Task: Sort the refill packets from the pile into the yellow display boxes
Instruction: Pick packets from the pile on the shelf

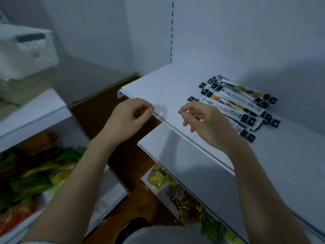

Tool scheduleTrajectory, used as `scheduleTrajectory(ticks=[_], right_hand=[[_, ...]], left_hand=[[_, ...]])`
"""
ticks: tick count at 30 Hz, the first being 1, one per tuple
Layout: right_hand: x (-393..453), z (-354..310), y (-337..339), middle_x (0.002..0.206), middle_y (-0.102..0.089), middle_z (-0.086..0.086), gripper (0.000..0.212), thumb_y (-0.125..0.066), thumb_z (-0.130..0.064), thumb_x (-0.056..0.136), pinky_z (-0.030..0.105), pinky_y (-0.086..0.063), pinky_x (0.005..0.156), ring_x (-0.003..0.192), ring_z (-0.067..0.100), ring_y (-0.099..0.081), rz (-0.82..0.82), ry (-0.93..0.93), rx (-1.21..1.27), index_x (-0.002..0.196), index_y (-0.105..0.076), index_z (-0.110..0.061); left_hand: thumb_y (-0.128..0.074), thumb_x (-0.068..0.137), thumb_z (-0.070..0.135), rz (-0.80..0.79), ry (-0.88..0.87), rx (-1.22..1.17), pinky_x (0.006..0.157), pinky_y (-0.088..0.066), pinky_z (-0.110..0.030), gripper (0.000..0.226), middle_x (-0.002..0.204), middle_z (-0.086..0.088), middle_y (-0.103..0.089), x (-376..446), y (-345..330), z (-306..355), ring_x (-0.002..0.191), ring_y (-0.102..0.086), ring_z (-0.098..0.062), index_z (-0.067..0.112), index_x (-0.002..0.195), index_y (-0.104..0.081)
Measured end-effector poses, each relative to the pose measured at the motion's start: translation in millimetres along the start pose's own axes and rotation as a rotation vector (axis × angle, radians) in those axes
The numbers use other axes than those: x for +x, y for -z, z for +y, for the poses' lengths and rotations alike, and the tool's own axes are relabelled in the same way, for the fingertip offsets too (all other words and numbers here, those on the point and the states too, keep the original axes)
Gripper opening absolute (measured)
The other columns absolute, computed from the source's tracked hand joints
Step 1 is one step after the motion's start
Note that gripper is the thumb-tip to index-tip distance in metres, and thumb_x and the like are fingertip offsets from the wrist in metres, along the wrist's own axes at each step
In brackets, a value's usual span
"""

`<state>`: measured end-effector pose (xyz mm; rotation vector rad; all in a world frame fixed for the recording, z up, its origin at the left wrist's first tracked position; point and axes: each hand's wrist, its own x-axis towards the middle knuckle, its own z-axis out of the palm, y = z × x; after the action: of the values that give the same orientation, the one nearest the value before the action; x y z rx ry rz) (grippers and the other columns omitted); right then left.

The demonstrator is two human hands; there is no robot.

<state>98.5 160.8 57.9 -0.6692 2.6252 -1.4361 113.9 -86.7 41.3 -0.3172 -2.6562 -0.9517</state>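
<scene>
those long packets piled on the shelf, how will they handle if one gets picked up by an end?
The packets look long, thin and flat, so one is probably light and may sag if lifted by an end. The wrappers look glossy, so likely slippery against each other; pulling one could shift the overlapping pile. Flat shape means they should not roll on the shelf.

long refill packets (pixel 239 104) piled on white shelf (pixel 167 81).

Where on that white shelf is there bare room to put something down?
The shelf is bare from its left end to the packets, and back to the wall. The lower front ledge, between the forearms, is bare too. Its right part is crowded: the packets lie piled beside the right hand.
</scene>
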Motion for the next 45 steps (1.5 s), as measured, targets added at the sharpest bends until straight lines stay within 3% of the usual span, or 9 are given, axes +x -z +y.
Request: scheduleTrajectory(ticks=[7, 13, 20, 27, 31, 35, 38, 41, 45], right_hand=[[17.1, 64.2, 42.8, 0.096, -0.057, -0.011, 0.015, -0.062, -0.036, 0.096, 0.028, -0.036, 0.072, 0.088, 0.011, -0.05, 0.317, -0.231, -0.536, 0.106, -0.063, -0.026], [12.1, 81.5, 33.7, 0.099, -0.057, -0.012, 0.021, -0.06, -0.035, 0.097, 0.028, -0.042, 0.08, 0.098, 0.012, -0.052, 0.484, -0.299, -0.495, 0.109, -0.07, -0.021], [-10.7, 87.4, 27.2, 0.089, -0.062, -0.012, 0.018, -0.051, -0.015, 0.103, 0.015, -0.038, 0.07, 0.081, 0.005, -0.052, 0.933, -0.334, -0.365, 0.095, -0.068, -0.016], [-3.9, 86.3, 14.8, 0.087, -0.058, -0.015, 0.025, -0.058, -0.043, 0.093, 0.022, -0.043, 0.074, 0.085, 0.006, -0.052, 0.696, -0.172, -0.513, 0.093, -0.068, -0.02], [1.6, 88.0, 6.8, 0.098, -0.063, -0.01, 0.043, -0.066, -0.059, 0.082, 0.022, -0.043, 0.086, 0.104, -0.002, -0.048, 0.492, -0.103, -0.632, 0.099, -0.073, -0.02], [6.7, 84.8, 8.0, 0.095, -0.057, -0.018, 0.023, -0.073, -0.045, 0.085, 0.015, -0.035, 0.102, 0.123, -0.003, -0.041, 0.398, -0.134, -0.536, 0.091, -0.068, -0.023], [11.5, 76.2, 11.8, 0.083, -0.051, -0.016, 0.015, -0.07, -0.029, 0.092, 0.009, -0.035, 0.094, 0.092, 0.0, -0.048, 0.347, -0.152, -0.545, 0.091, -0.058, -0.019], [9.2, 69.1, 21.2, 0.094, -0.066, -0.001, 0.009, -0.058, -0.017, 0.098, 0.028, -0.048, 0.072, 0.081, 0.019, -0.059, 0.376, -0.105, -0.65, 0.107, -0.057, -0.013], [-14.5, 83.3, 45.7, 0.09, -0.071, 0.0, 0.035, -0.048, -0.031, 0.093, 0.025, -0.042, 0.06, 0.07, 0.023, -0.064, 0.598, -0.092, -0.818, 0.118, -0.06, -0.01]], left_hand=[[-0.055, 0.095, 0.03, -0.247, -0.448, -0.014, 0.079, -0.039, -0.02, 0.02, 0.095, 0.008, -0.066, 125.7, -80.1, 1.0, 0.089, -0.053, -0.011, 0.021, 0.103, -0.07], [-0.059, 0.086, 0.046, -0.42, -0.804, -0.028, 0.071, -0.047, -0.035, 0.037, 0.094, -0.001, -0.066, 162.0, -134.7, 9.2, 0.085, -0.054, -0.021, 0.018, 0.105, -0.075], [-0.056, 0.096, 0.03, -0.253, -0.69, -0.294, 0.07, -0.039, -0.031, 0.023, 0.083, 0.008, -0.063, 165.1, -140.3, -1.5, 0.08, -0.051, -0.011, 0.015, 0.091, -0.073], [-0.037, 0.106, 0.018, -0.096, -0.381, -0.346, 0.054, -0.037, -0.033, 0.017, 0.074, 0.008, -0.057, 167.4, -135.2, -3.8, 0.061, -0.052, -0.014, 0.015, 0.11, -0.053], [-0.044, 0.104, 0.031, -0.103, -0.432, -0.301, 0.061, -0.041, -0.032, 0.016, 0.084, 0.01, -0.06, 162.8, -134.1, 1.5, 0.069, -0.055, -0.014, 0.02, 0.111, -0.054], [-0.048, 0.103, 0.036, -0.145, -0.593, -0.191, 0.065, -0.038, -0.033, 0.022, 0.09, 0.006, -0.061, 166.0, -138.0, 3.4, 0.077, -0.057, -0.018, 0.017, 0.111, -0.056], [-0.047, 0.103, 0.032, -0.167, -0.748, -0.102, 0.065, -0.038, -0.035, 0.022, 0.088, 0.001, -0.061, 173.3, -137.5, 9.0, 0.076, -0.056, -0.023, 0.014, 0.109, -0.058], [-0.043, 0.102, 0.027, -0.177, -0.853, -0.1, 0.064, -0.039, -0.033, 0.024, 0.09, -0.007, -0.065, 184.3, -135.7, 15.9, 0.074, -0.057, -0.026, 0.009, 0.108, -0.058], [-0.048, 0.103, 0.026, -0.164, -0.683, -0.266, 0.06, -0.041, -0.033, 0.017, 0.085, -0.001, -0.062, 184.1, -136.4, 24.6, 0.068, -0.052, -0.019, 0.011, 0.109, -0.054]])
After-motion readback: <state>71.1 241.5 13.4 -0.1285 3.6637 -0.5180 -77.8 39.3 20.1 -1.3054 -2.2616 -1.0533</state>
